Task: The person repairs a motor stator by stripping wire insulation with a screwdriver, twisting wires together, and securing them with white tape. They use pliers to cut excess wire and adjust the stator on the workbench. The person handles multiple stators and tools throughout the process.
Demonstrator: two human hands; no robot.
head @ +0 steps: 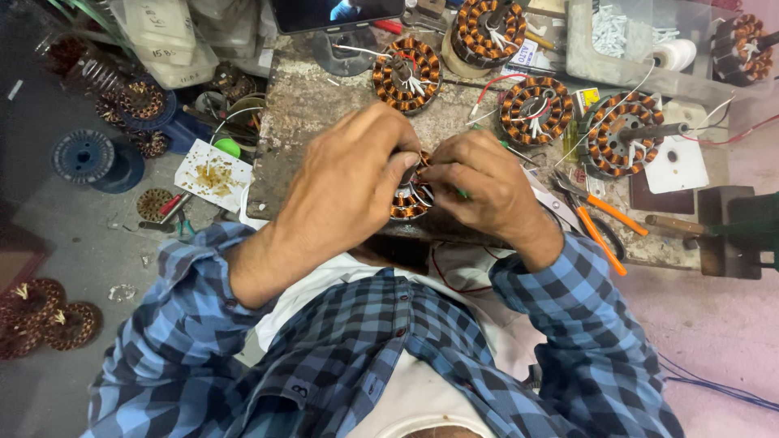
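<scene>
- Copper-wound motor coil (pixel 408 203) at table centre, pinched between both hands.
- Left hand (pixel 349 182): fingers closed over the coil's 9 o'clock side.
- Right hand (pixel 487 182): fingertips clamped on its 3 o'clock edge.
- Orange-handled pliers (pixel 604 223) lie at 3 o'clock; more coils (pixel 535 109) at 12 to 2 o'clock.

Copper-wound stator (pixel 410 199) with glossy enamelled wire; rough, stained matt workbench (pixel 304 113); pliers (pixel 596 215) with smooth orange plastic grips; soft checked cloth shirt (pixel 365 349); translucent plastic box (pixel 625 49).
</scene>
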